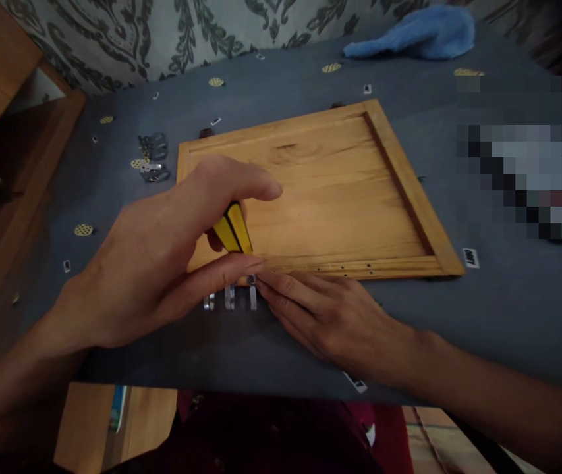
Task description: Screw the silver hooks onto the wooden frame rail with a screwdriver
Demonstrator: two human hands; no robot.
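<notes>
A shallow wooden frame board (330, 197) lies on the grey-blue table, with small dark holes along its near edge. My left hand (162, 250) is over the board's near left part, wrapped round a yellow and black tool handle (234, 228). The tool's lower end is hidden behind my thumb. Several small metal clips (230, 297) stick out from the near edge below that hand. My right hand (320, 316) rests at the same edge, its fingertips pressed together beside the rightmost clip, touching it or very close.
Loose metal clips (153, 157) lie left of the board. A blue cloth (423, 33) is at the back right, near the patterned wall covering (162, 33). A blurred-out object is at the right. Wooden furniture (8, 85) stands at the left.
</notes>
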